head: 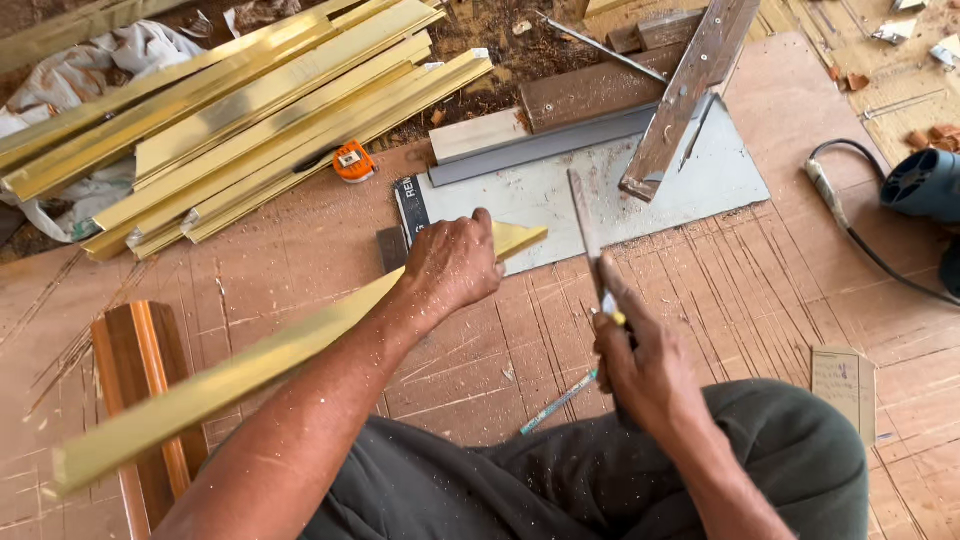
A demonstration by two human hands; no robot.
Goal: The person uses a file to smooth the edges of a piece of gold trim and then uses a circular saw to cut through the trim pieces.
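My left hand [452, 262] grips a long gold metal trim strip [250, 375] near its mitre-cut tip, which rests on a grey metal sheet [620, 190]. The strip runs back down to the lower left, over my forearm's side. My right hand [640, 355] is closed around the handle of a narrow flat file [584, 225], whose blade points up and away onto the grey sheet, just right of the strip's tip. File and strip tip are apart by a small gap.
A pile of gold trim strips [240, 110] lies at the upper left with an orange tape measure [354, 161] beside it. A wooden moulding [140, 380] lies lower left. A power tool with cable [920, 185] sits at right. A pen [558, 402] lies by my knee.
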